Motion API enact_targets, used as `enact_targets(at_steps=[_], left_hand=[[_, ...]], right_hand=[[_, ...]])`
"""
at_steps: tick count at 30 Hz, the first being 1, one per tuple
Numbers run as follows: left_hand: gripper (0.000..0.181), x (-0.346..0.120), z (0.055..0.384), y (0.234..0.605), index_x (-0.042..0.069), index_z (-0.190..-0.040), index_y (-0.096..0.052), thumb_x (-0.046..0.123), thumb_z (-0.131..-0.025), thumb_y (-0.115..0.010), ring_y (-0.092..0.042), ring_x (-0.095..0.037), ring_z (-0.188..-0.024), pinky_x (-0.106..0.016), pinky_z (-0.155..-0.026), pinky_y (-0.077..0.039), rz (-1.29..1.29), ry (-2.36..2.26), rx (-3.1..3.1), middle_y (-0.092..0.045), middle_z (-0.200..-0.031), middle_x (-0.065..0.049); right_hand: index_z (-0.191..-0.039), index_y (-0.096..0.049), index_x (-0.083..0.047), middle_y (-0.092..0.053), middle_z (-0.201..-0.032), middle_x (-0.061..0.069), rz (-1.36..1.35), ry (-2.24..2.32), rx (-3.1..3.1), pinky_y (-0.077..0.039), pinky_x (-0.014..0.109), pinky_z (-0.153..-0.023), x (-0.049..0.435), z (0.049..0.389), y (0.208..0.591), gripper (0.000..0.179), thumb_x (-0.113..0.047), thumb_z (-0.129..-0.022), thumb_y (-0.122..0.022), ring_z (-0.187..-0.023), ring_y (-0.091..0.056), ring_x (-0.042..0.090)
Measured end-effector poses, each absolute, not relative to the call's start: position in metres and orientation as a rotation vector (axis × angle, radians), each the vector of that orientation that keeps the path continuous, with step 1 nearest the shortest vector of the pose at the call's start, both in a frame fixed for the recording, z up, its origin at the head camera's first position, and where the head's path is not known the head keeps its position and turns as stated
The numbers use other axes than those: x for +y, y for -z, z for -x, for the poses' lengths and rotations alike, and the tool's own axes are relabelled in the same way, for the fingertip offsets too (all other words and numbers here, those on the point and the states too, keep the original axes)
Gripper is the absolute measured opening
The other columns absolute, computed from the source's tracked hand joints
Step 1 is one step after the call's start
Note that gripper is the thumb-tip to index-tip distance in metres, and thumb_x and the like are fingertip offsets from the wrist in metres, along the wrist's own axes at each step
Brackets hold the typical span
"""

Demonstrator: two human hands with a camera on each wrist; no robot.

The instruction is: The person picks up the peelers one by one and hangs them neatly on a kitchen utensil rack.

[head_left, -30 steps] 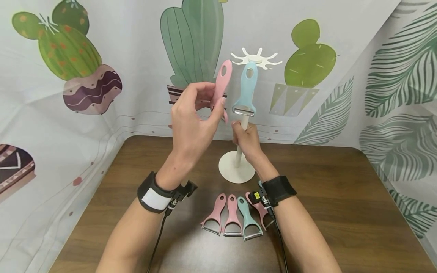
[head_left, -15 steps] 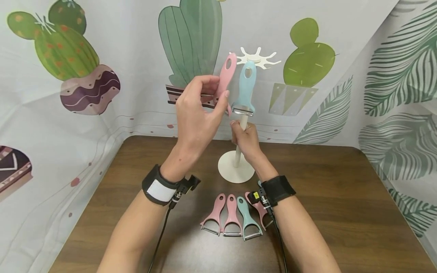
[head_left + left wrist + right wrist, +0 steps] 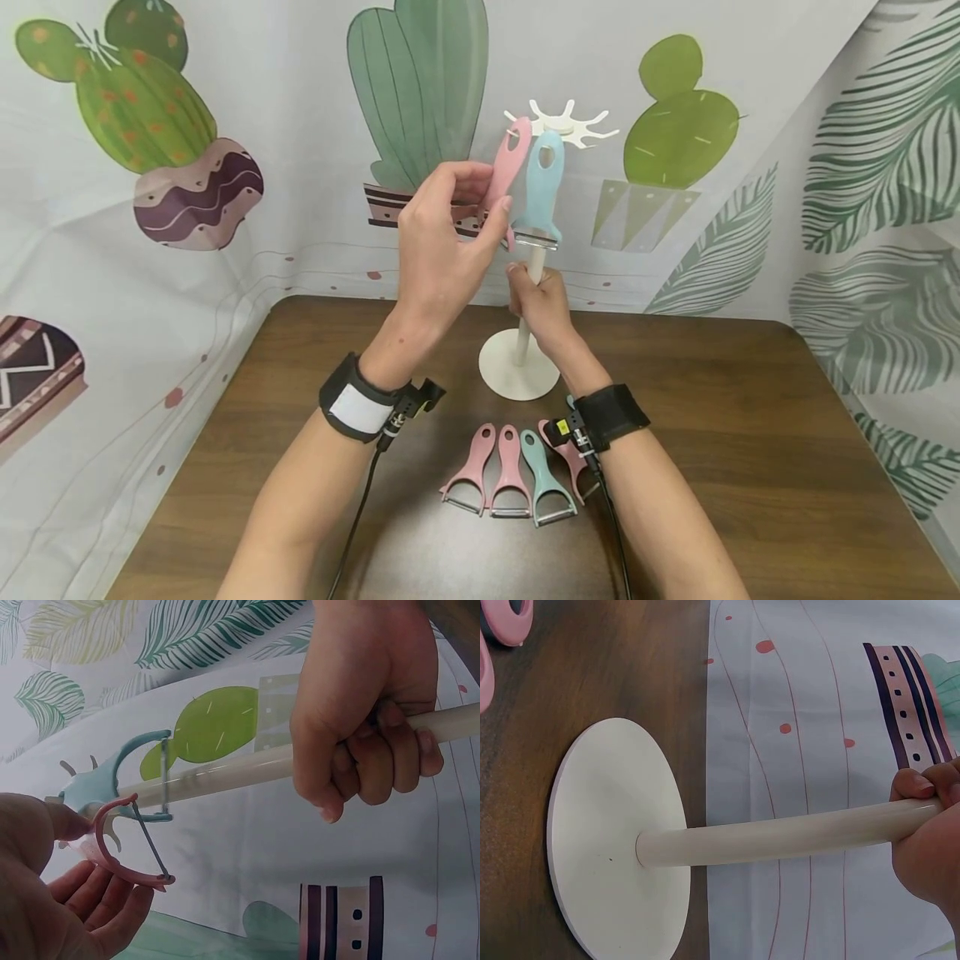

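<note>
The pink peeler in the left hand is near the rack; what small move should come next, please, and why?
Probably ease the pink peeler onto the white rack: its hole appears beside the rack's edge, the left hand pinches it, and the right hand grips the pole.

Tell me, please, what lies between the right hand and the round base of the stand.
Only the white pole lies there, rising from the round base to the right hand, which grips it. The right wrist view shows this clearly.
</note>
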State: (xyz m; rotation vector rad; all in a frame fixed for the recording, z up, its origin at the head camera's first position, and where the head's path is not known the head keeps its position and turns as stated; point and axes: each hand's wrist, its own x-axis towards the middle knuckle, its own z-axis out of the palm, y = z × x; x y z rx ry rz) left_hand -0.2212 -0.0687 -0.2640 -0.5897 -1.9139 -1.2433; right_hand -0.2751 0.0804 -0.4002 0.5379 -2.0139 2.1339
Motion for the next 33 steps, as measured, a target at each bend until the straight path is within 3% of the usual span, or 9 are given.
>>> enact_targets(at_steps=[22,29,33], left_hand=[[0.030,-0.067,0.228,0.271,-0.003,-0.122,-0.067,0.011,-0.096,-0.076,-0.070,-0.017,-0.100,-0.027,-0.092,-0.057,0.627,1.223,-1.915,-0.073,-0.110,-0.013],[0.031,-0.068,0.229,0.273,-0.002,-0.122,-0.067,0.012,-0.096,-0.076,-0.071,-0.019,-0.105,-0.026,-0.096,-0.056,0.627,1.213,-1.912,-0.073,-0.111,-0.014],[0.031,-0.071,0.229,0.275,-0.003,-0.122,-0.067,0.013,-0.097,-0.076,-0.071,-0.018,-0.107,-0.026,-0.097,-0.055,0.626,1.235,-1.910,-0.072,-0.112,-0.014]], right_hand=[[-0.058,-0.044,-0.011,-0.038,-0.049,-0.004,-0.552,-2.143,-2.004,-0.029,0.028,-0.051,0.078,0.275,0.400,0.053,-0.017,-0.110,-0.049,-0.048,-0.033,0.015],[-0.061,-0.044,-0.002,-0.037,-0.050,-0.003,-0.501,-2.128,-2.028,-0.030,0.030,-0.052,0.080,0.276,0.399,0.052,-0.019,-0.110,-0.051,-0.049,-0.034,0.017],[-0.061,-0.042,-0.003,-0.037,-0.048,-0.004,-0.539,-2.130,-2.010,-0.028,0.028,-0.051,0.080,0.276,0.400,0.052,-0.017,-0.110,-0.051,-0.047,-0.033,0.016]])
